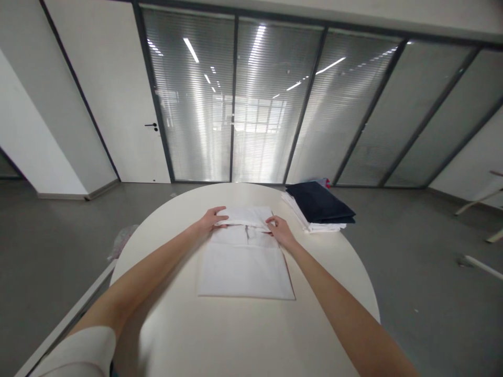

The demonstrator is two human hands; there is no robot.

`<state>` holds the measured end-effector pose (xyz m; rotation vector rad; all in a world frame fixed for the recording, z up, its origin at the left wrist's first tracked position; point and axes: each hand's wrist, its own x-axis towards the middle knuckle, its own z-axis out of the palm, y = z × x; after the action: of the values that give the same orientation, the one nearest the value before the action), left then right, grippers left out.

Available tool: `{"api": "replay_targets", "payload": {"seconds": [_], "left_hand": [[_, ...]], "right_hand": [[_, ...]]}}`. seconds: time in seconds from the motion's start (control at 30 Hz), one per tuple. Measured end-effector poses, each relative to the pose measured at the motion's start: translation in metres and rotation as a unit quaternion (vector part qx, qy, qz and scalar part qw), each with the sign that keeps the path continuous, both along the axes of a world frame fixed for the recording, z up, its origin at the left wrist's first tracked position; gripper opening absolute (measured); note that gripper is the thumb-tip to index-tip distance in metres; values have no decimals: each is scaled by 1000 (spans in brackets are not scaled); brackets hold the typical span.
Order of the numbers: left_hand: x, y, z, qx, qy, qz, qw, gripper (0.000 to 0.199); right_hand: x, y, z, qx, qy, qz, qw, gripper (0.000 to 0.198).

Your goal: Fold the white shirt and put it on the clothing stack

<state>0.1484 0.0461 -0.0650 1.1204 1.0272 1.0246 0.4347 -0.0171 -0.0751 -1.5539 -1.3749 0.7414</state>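
A folded white garment lies flat on the round white table, its near edge straight and its right side showing a thin brownish edge. The far part is doubled over into a band, with a small dark slit or mark just below the band. My left hand holds the band's left end, thumb and fingers closed around the cloth. At the right end my right hand pinches the fold between thumb and fingers. The fingertips under the cloth are hidden.
On the table's right rear lies a stack of folded clothes, with a dark navy garment over white ones. A clear plastic bag is beside the table at left. Beyond stand a glass partition and a white door.
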Motion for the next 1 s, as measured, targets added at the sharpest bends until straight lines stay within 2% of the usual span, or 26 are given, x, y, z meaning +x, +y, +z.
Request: {"api": "replay_targets", "payload": {"seconds": [0.13,0.23,0.33,0.6,0.7,0.8,0.9,1.0], "left_hand": [[2,-2,-2,12,19,-16,1000,65],[4,-4,-1,16,31,-28,999,64],[6,-5,0,25,39,-28,999,61],[5,-4,-7,80,63,-40,994,55],[5,-5,-9,106,81,-36,990,63],[5,-7,-9,101,59,-43,992,72],[6,-9,-7,97,46,-73,992,75],[4,-11,-5,104,72,-88,988,75]], "right_hand": [[0,-3,2,0,-62,-10,998,15],[-2,-9,7,15,-158,-15,987,11],[-5,-15,12,8,-203,-18,979,8],[-10,-20,14,8,-222,-20,975,7],[-12,-22,14,12,-250,-19,968,4],[-12,-21,13,8,-264,-26,964,6],[-8,-19,12,0,-249,-27,968,7],[-2,-16,11,8,-246,3,969,6]]}}
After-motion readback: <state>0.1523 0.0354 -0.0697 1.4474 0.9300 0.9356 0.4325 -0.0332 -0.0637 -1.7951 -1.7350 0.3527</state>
